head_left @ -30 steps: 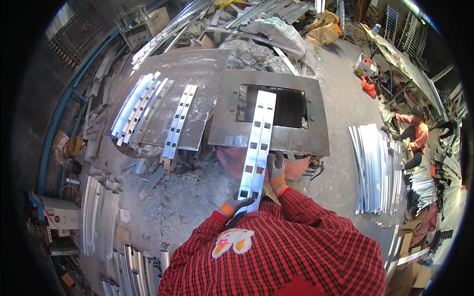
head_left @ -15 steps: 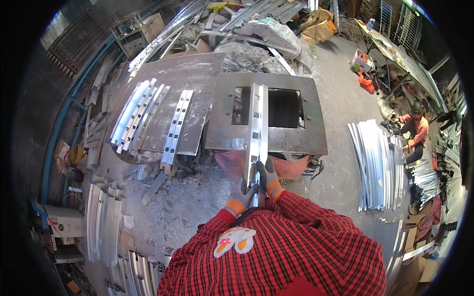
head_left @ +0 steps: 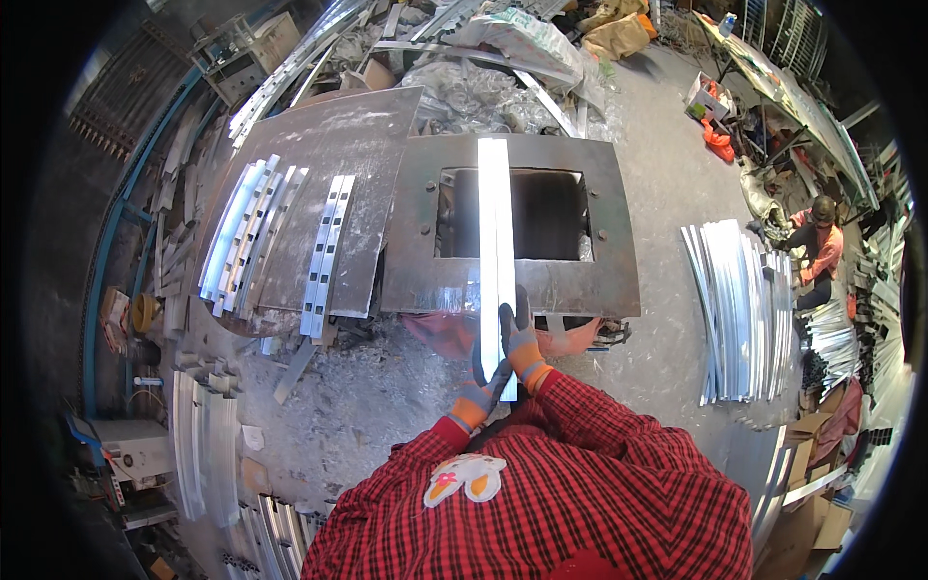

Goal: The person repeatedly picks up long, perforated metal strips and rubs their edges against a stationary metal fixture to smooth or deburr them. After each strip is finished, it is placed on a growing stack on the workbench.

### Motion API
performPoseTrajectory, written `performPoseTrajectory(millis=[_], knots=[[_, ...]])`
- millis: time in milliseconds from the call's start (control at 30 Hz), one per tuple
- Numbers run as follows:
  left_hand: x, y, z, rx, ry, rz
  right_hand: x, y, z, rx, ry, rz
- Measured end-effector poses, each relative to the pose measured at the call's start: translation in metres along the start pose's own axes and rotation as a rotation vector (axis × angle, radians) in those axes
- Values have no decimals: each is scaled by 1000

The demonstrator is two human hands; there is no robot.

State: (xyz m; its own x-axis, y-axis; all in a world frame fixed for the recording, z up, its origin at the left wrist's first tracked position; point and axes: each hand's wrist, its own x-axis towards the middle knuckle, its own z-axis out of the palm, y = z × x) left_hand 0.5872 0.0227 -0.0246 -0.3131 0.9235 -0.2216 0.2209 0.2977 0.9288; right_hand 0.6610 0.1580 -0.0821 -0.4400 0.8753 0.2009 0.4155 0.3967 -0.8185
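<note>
A long, shiny metal profile lies lengthwise over a steel table with a rectangular opening. Its plain bright faces are up, and its far end reaches past the opening. My left hand, in a grey and orange glove, is wrapped round the near end from the left. Slightly farther along, my right hand, gloved alike, grips the same profile from the right side. To the left, several profiles with square cut-outs rest on a metal sheet, and a separate notched pair lies nearer the table.
Stacked long profiles lie on the floor at right, where another person crouches. More profiles stand at lower left. Beyond the table are plastic bags and scrap. Red cloth hangs below the table's front edge.
The profile in my hands has been turned over: square cut-outs faced up before, plain bright faces show now. Both hands still hold its near end. My view has shifted slightly.
</note>
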Motion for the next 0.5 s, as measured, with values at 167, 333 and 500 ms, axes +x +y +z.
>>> performPoseTrajectory(millis=[167, 333, 500], knots=[[55, 1, -7, 146, 24, 164, 60, -19, -17, 399, -21, 148], [119, 30, -26, 54, -143, -50, 152, -63, -45, -376, -35, 1], [114, 34, -23, 211, -122, -310, 197, -47, -47, -615, -161, -222]])
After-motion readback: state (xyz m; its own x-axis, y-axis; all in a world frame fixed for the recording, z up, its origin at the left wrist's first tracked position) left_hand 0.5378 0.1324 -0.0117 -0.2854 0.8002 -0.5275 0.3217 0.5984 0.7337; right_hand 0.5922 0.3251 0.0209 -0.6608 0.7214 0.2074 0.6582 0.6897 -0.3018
